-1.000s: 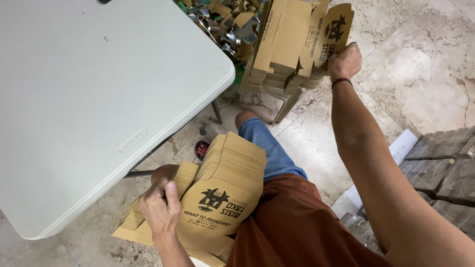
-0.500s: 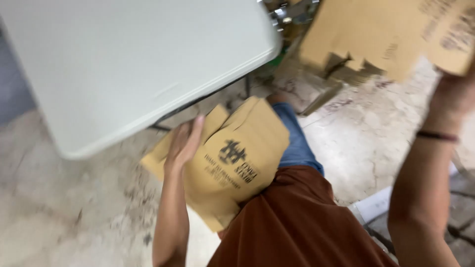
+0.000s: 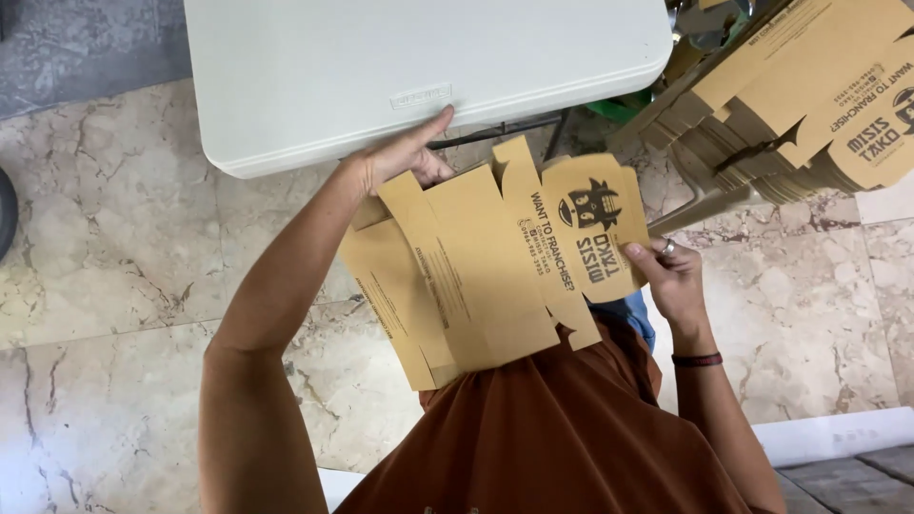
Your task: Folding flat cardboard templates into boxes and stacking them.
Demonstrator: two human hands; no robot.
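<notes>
A flat, unfolded brown box blank (image 3: 486, 271) is held just below the near edge of the white table (image 3: 428, 76), above the person's lap. The left hand (image 3: 400, 157) grips the blank's upper left corner, fingers reaching toward the table edge. The right hand (image 3: 671, 276), with a ring and a dark wristband, pinches the printed flap on the blank's right side. Both hands are closed on the card.

To handle it well, I would judge the grip should stay near the creases, so the panels bend along their scored lines rather than buckle.

Right of the table, a stack (image 3: 809, 105) of similar blanks leans on a support. The floor (image 3: 124, 266) beneath the table is beige veined marble, with grey tile beyond.
</notes>
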